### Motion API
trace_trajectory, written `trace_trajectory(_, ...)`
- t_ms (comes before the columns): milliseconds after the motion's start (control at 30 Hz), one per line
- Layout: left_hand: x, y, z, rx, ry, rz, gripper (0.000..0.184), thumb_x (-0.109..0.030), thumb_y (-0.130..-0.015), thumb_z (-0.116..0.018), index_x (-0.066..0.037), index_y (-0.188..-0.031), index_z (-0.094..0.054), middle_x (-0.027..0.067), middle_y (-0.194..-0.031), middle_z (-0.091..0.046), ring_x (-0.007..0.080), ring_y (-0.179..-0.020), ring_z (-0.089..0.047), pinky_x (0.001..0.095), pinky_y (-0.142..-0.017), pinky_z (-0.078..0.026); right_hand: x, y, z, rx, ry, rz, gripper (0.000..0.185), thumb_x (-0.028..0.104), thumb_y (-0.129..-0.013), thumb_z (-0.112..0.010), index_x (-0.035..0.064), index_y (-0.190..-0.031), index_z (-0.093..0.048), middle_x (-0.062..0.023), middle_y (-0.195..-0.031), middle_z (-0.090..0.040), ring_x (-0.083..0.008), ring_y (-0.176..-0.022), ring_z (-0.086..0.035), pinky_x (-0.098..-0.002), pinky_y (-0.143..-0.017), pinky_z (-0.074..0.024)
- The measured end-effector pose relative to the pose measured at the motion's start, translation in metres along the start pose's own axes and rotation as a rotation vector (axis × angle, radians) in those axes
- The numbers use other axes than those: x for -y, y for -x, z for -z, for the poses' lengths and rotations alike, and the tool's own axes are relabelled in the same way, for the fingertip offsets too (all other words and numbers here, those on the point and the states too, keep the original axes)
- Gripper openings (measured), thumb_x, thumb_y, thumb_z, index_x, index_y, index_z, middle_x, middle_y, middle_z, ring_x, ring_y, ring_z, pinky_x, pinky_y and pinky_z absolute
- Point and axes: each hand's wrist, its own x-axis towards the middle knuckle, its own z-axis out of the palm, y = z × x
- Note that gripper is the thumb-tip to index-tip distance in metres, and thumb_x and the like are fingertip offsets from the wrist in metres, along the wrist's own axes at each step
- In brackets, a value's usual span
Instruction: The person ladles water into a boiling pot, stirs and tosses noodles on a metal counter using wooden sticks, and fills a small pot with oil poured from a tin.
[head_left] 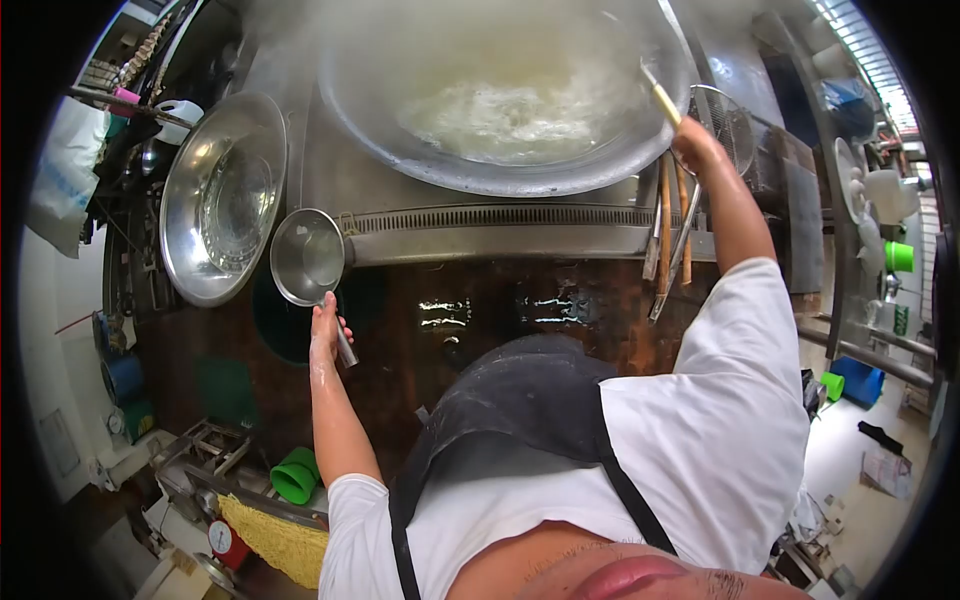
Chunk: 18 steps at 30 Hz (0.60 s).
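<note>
At the left, my left hand [325, 327] is closed around the handle of a metal dipper [308, 258]. The dipper's round bowl points away from me, next to the stove edge; what lies inside it is hard to make out. My right hand [697, 146] grips a pale, long stick [660, 97] at the right rim of a big steaming wok [470, 184]. The stick's upper end reaches over the wok's inner wall. Cloudy liquid [520, 120] bubbles white in the wok, partly veiled by steam.
A wide metal basin [222, 195] leans left of the stove [400, 240]. Wooden-handled tools [667, 220] and a wire strainer [722, 130] stand by the wok's right side. Below left are a green cup [295, 475] and a red dial scale [228, 543]. The floor [480, 290] looks wet.
</note>
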Motion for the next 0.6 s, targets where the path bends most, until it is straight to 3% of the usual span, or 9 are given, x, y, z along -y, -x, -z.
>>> trace_trajectory(33, 0.003, -0.002, 0.000, -0.005, 0.019, -0.006, 0.052, -0.065, -0.089, -0.058, -0.017, -0.094, -0.041, 0.0001, -0.061, -0.046, 0.0153, -0.041, -0.049, 0.0344, -0.038, -0.047, 0.011, 0.034, -0.009, 0.037, -0.075, -0.121, 0.024, 0.005, -0.084, -0.049, 0.0017, -0.106, -0.059, -0.0135, -0.067, -0.059, -0.0240, -0.053, -0.056, -0.0438, -0.044, -0.0464)
trace_trajectory(67, 0.006, -0.004, 0.001, 0.002, 0.018, -0.014, 0.052, -0.065, -0.089, -0.058, -0.017, -0.094, -0.041, 0.0002, -0.061, -0.046, 0.0153, -0.041, -0.049, 0.0345, -0.038, -0.047, 0.031, 0.059, -0.009, 0.169, 0.135, -0.176, 0.026, 0.006, -0.084, -0.049, 0.0026, -0.107, -0.060, -0.0131, -0.068, -0.060, -0.0251, -0.054, -0.057, -0.0439, -0.045, -0.0469)
trace_trajectory(100, 0.008, -0.007, 0.003, 0.008, 0.017, -0.024, 0.052, -0.065, -0.089, -0.059, -0.017, -0.094, -0.041, 0.0003, -0.061, -0.045, 0.0153, -0.041, -0.049, 0.0346, -0.038, -0.046, 0.059, 0.105, -0.016, 0.108, 0.090, -0.245, 0.027, 0.006, -0.082, -0.052, 0.0004, -0.107, -0.062, -0.0140, -0.071, -0.063, -0.0253, -0.058, -0.061, -0.0434, -0.048, -0.0492)
trace_trajectory(167, 0.005, -0.009, 0.006, 0.034, 0.014, -0.041, 0.051, -0.063, -0.090, -0.058, -0.016, -0.098, -0.041, 0.0011, -0.063, -0.046, 0.0153, -0.041, -0.049, 0.0346, -0.039, -0.047, 0.053, 0.119, -0.039, 0.242, 0.175, -0.109, 0.025, 0.008, -0.077, -0.062, -0.0093, -0.096, -0.066, -0.0152, -0.073, -0.067, -0.0219, -0.060, -0.066, -0.0384, -0.052, -0.0533)
trace_trajectory(233, 0.004, -0.005, 0.010, 0.074, -0.006, -0.042, 0.050, -0.061, -0.092, -0.056, -0.015, -0.105, -0.042, 0.0022, -0.068, -0.046, 0.0154, -0.042, -0.049, 0.0345, -0.039, -0.047, 0.068, 0.162, -0.060, 0.303, 0.028, -0.082, 0.020, 0.009, -0.077, -0.063, -0.0083, -0.088, -0.065, -0.0126, -0.067, -0.064, -0.0209, -0.056, -0.064, -0.0373, -0.050, -0.0528)
trace_trajectory(333, 0.004, -0.007, 0.018, 0.168, 0.030, -0.068, 0.049, -0.060, -0.092, -0.057, -0.014, -0.098, -0.042, 0.0022, -0.062, -0.046, 0.0167, -0.042, -0.050, 0.0353, -0.039, -0.047, 0.084, 0.206, -0.099, 0.421, -0.289, -0.104, 0.011, 0.009, -0.078, -0.064, -0.0004, -0.075, -0.059, -0.0082, -0.065, -0.059, -0.0193, -0.053, -0.060, -0.0357, -0.047, -0.0518)
trace_trajectory(400, 0.003, -0.003, 0.022, 0.213, 0.055, -0.106, 0.049, -0.060, -0.092, -0.058, -0.014, -0.092, -0.041, 0.0021, -0.059, -0.045, 0.0173, -0.041, -0.050, 0.0369, -0.039, -0.047, 0.107, 0.241, -0.117, 0.490, -0.421, -0.145, 0.010, 0.009, -0.081, -0.064, 0.0007, -0.080, -0.059, -0.0064, -0.068, -0.059, -0.0164, -0.053, -0.060, -0.0338, -0.048, -0.0523)
trace_trajectory(500, 0.019, -0.020, 0.030, 0.374, 0.204, -0.110, 0.047, -0.056, -0.092, -0.060, -0.012, -0.098, -0.047, 0.0029, -0.062, -0.049, 0.0177, -0.042, -0.050, 0.0373, -0.040, -0.046, 0.131, 0.276, -0.153, 0.584, -0.621, -0.111, 0.010, 0.011, -0.085, -0.064, 0.0019, -0.084, -0.060, -0.0039, -0.069, -0.060, -0.0128, -0.054, -0.060, -0.0301, -0.049, -0.0519)
trace_trajectory(600, 0.024, -0.024, 0.032, 0.553, 0.389, -0.208, 0.033, -0.039, -0.093, -0.066, -0.011, -0.097, -0.049, 0.0025, -0.062, -0.050, 0.0158, -0.043, -0.050, 0.0349, -0.041, -0.044, 0.162, 0.316, -0.181, 0.586, -0.733, -0.078, 0.013, 0.015, -0.087, -0.064, 0.0030, -0.089, -0.060, -0.0020, -0.070, -0.060, -0.0115, -0.053, -0.059, -0.0281, -0.048, -0.0511)
